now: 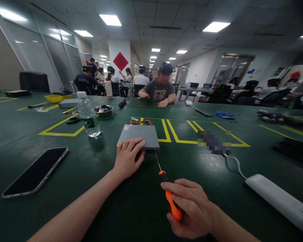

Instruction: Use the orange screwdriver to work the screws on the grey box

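A grey metal computer power supply point(143, 132) lies on the green table, its bundle of coloured wires point(141, 121) at the far side. My left hand point(128, 156) grips its near left part, fingers over the top and thumb at the front face. In my right hand point(192, 208) is an orange and black screwdriver point(170, 196), held by the handle. Its thin shaft points up and away, with the tip at the near right corner of the power supply. Whether the tip sits on a screw I cannot tell.
Left of the power supply stands a water bottle point(88, 117), with a metal bowl point(104, 111) of dark parts behind. A phone point(36, 171) lies at left. On the right are a white power strip point(277, 201) and a cabled dark device point(213, 143). A person point(161, 89) sits opposite.
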Motion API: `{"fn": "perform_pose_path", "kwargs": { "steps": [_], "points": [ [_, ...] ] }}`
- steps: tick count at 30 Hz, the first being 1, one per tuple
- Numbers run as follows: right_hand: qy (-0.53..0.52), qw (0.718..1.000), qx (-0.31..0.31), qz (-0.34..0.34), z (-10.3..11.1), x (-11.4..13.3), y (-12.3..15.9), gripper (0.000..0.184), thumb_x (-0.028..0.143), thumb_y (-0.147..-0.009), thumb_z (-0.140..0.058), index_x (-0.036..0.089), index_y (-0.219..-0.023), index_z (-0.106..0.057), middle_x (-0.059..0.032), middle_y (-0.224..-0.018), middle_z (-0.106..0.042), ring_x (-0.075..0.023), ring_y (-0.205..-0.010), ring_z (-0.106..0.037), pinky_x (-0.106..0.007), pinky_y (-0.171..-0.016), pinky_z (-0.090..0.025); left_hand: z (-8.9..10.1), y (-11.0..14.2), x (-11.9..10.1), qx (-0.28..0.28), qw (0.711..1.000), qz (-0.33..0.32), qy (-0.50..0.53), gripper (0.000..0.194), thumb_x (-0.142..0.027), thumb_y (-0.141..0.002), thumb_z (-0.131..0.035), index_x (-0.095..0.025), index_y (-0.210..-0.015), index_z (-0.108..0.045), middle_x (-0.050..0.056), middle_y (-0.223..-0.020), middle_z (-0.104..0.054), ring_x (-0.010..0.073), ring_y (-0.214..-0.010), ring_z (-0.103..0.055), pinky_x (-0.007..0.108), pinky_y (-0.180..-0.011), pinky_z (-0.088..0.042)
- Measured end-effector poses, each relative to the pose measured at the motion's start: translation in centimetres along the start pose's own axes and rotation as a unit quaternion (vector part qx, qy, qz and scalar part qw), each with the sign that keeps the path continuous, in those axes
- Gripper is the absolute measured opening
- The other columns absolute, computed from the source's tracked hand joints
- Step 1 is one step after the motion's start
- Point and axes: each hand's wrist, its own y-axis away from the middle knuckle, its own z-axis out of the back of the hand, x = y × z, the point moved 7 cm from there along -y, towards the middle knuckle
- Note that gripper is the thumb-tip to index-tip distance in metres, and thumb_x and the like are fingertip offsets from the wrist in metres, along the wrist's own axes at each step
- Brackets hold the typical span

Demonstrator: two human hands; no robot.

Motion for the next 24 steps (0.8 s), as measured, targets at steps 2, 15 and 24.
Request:
{"fn": "perform_pose_path", "kwargs": {
  "steps": [2,15,24],
  "points": [
    [-0.009,1.0,0.002,-0.005,-0.22,-0.17,-0.02,0.019,0.019,-0.077,-0.048,0.015,-0.096,-0.047,-0.0133,-0.087,-0.07,-0.016,-0.077,-0.068,-0.028,-0.066,-0.055,0.0,-0.03,0.0,-0.002,1.0,0.0,0.001,0.034,-0.029,-0.084,-0.048,-0.028,-0.118,-0.05,0.004,-0.124,-0.055,0.0239,-0.111,-0.046,0.042,-0.09,-0.03],
    [-0.008,1.0,-0.001,-0.008,-0.26,-0.36,0.18,0.023,0.017,-0.073,-0.05,0.014,-0.096,-0.046,-0.0148,-0.088,-0.069,-0.0174,-0.075,-0.068,-0.029,-0.064,-0.054,0.05,-0.03,0.01,-0.013,1.0,0.003,0.002,0.032,-0.028,-0.084,-0.049,-0.029,-0.116,-0.052,0.003,-0.122,-0.056,0.0235,-0.109,-0.047,0.042,-0.089,-0.031],
    [0.002,1.0,0.013,-0.003,-0.58,-0.14,0.01,0.017,0.019,-0.079,-0.048,0.013,-0.095,-0.048,-0.0152,-0.088,-0.068,-0.0173,-0.074,-0.067,-0.029,-0.063,-0.053,0.17,-0.08,-0.1,-0.018,1.0,0.001,0.004,0.032,-0.028,-0.084,-0.049,-0.029,-0.116,-0.052,0.003,-0.122,-0.057,0.0235,-0.108,-0.047,0.042,-0.088,-0.031]
  ]
}}
